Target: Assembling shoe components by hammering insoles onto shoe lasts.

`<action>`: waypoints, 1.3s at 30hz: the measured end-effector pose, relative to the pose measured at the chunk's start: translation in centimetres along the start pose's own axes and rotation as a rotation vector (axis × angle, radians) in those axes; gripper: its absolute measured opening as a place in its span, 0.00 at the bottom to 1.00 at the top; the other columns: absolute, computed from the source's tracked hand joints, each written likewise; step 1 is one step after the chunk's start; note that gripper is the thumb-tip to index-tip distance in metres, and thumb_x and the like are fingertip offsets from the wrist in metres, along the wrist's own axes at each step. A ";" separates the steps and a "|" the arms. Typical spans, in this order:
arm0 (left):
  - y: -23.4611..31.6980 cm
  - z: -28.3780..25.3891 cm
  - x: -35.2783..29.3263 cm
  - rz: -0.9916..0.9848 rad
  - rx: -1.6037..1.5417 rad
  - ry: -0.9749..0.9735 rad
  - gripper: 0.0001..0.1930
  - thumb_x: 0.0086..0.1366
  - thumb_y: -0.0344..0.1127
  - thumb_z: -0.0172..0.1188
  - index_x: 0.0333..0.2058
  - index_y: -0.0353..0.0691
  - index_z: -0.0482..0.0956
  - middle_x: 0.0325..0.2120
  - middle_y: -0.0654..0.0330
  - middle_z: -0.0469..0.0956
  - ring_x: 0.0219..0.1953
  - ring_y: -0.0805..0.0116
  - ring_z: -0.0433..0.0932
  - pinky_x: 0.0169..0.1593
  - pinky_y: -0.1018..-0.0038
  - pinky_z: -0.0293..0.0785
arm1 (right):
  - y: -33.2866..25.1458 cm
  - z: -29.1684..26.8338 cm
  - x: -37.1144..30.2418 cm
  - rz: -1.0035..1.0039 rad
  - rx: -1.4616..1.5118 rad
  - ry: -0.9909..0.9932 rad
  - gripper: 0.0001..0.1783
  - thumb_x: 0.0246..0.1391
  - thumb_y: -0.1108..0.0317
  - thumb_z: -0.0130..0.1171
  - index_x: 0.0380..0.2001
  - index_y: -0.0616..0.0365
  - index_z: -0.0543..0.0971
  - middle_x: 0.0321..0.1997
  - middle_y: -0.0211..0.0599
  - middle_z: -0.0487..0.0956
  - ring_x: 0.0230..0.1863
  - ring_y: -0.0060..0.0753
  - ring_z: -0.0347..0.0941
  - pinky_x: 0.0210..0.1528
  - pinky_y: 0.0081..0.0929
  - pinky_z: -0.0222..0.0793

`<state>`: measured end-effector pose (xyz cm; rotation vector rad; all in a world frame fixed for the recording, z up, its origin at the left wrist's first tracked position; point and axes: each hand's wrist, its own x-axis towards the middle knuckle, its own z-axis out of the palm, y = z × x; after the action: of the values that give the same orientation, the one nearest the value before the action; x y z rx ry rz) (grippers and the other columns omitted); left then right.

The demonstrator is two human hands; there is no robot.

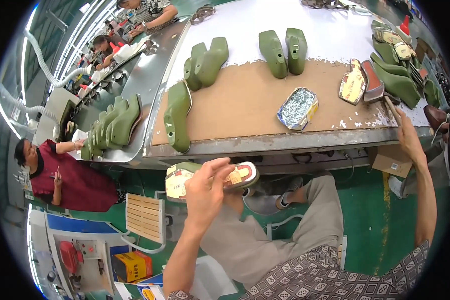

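Note:
My left hand [206,191] grips a green shoe last [187,166] above my lap, its patterned insole side turned up. Fingers curl over the middle of that last and hide part of it. Out at the right table edge, my right hand [410,137] is closed around the wooden handle of a tool [391,109]. The tool's head lies among the lasts and is hard to make out. Close to it rest a last with a yellow patterned bottom [352,85] and one with a reddish-brown bottom [371,80]. A cut-down box [311,114] of small silvery nails stands on the brown board.
Green lasts [177,115] stand along the worktable's left side, with a pair [284,52] at its far middle. More lasts [395,82] pile up at the right. Another person [70,175] in dark red stands left, by a side bench with several lasts [117,122]. A slatted chair [144,217] is at lower left.

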<state>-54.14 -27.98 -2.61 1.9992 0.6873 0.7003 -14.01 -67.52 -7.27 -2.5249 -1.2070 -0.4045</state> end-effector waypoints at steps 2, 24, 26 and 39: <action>-1.7 0.0 0.5 0.045 0.004 -0.021 0.07 0.61 0.25 0.59 0.38 0.37 0.80 0.32 0.57 0.83 0.42 0.60 0.81 0.46 0.70 0.74 | -0.4 -1.6 -0.4 0.306 0.286 -0.057 0.28 0.60 0.75 0.40 0.65 0.53 0.59 0.39 0.39 0.69 0.30 0.30 0.68 0.34 0.29 0.68; -2.0 1.4 0.8 0.243 0.301 -0.043 0.04 0.54 0.32 0.64 0.29 0.40 0.83 0.35 0.62 0.83 0.34 0.62 0.81 0.38 0.70 0.75 | -27.6 -3.0 -0.6 -0.172 0.947 -0.352 0.30 0.60 0.79 0.45 0.66 0.56 0.57 0.38 0.44 0.81 0.33 0.35 0.77 0.39 0.24 0.71; -1.7 1.5 1.0 0.248 0.268 -0.026 0.03 0.54 0.32 0.64 0.28 0.41 0.83 0.33 0.61 0.83 0.33 0.61 0.80 0.35 0.70 0.74 | -28.7 -3.6 0.2 -0.240 0.978 -0.366 0.29 0.59 0.81 0.45 0.64 0.56 0.60 0.45 0.48 0.80 0.36 0.39 0.80 0.41 0.25 0.72; -1.0 0.7 0.3 0.230 0.310 -0.099 0.10 0.52 0.37 0.68 0.33 0.42 0.82 0.29 0.60 0.80 0.34 0.57 0.79 0.37 0.67 0.74 | -31.0 -4.2 1.9 -0.221 0.805 -0.433 0.30 0.58 0.79 0.50 0.63 0.48 0.64 0.33 0.43 0.79 0.31 0.37 0.80 0.35 0.30 0.76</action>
<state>-53.59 -27.73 -3.71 2.4091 0.5361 0.6524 -37.76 -49.37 2.16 -1.8145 -1.4235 0.5232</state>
